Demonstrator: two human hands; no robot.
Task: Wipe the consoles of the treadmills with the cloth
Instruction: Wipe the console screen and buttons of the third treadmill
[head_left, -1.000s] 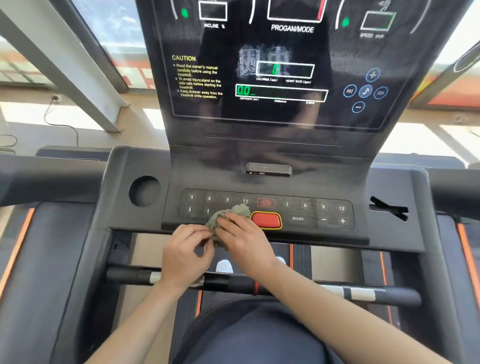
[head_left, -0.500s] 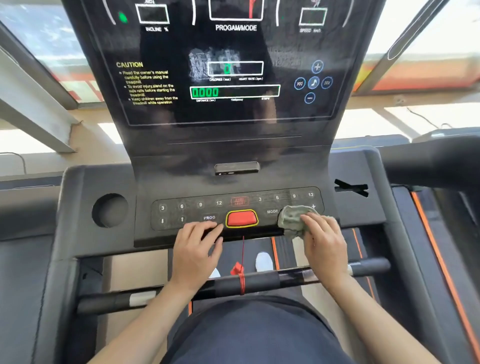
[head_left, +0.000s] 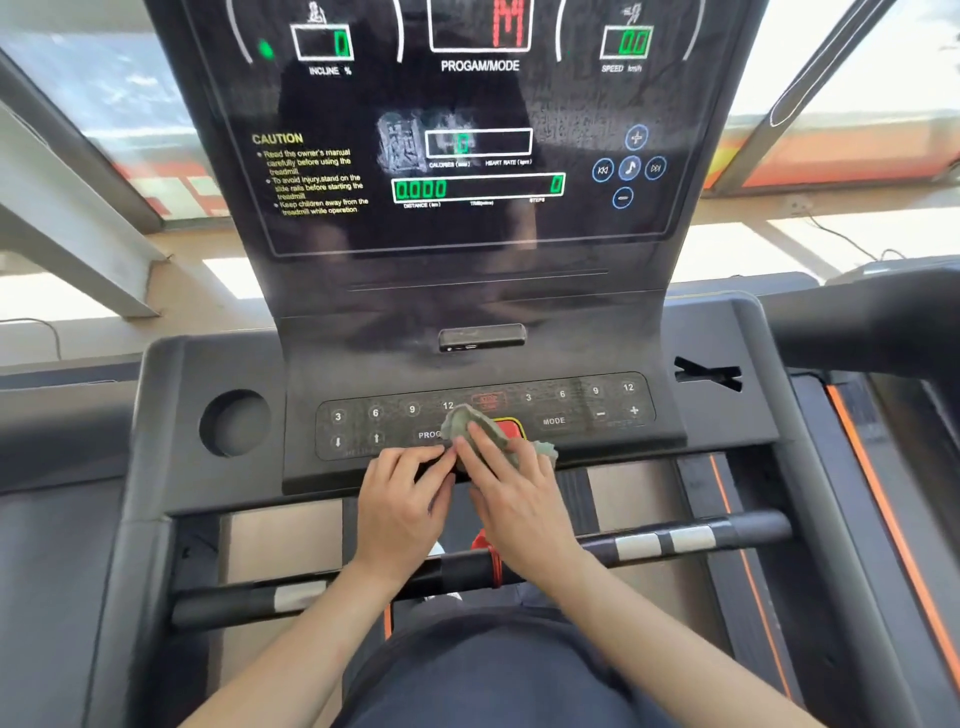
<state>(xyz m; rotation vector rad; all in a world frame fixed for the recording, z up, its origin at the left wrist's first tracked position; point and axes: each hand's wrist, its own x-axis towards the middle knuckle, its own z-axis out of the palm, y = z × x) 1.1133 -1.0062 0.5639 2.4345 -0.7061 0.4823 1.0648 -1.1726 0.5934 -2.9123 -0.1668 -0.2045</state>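
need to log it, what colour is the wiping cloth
Grey-green; the cloth shows best in the head view.

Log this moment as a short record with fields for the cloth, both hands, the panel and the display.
cloth: green-grey cloth, bunched, lying on the button panel and covering part of the red button
right: right hand presses the cloth with fairly straight fingers
left: left hand rests on the panel's front edge, fingertips beside the cloth
screen: display lit, green zeros, smudges near its middle
side: cup holder left of the panel, apart from both hands
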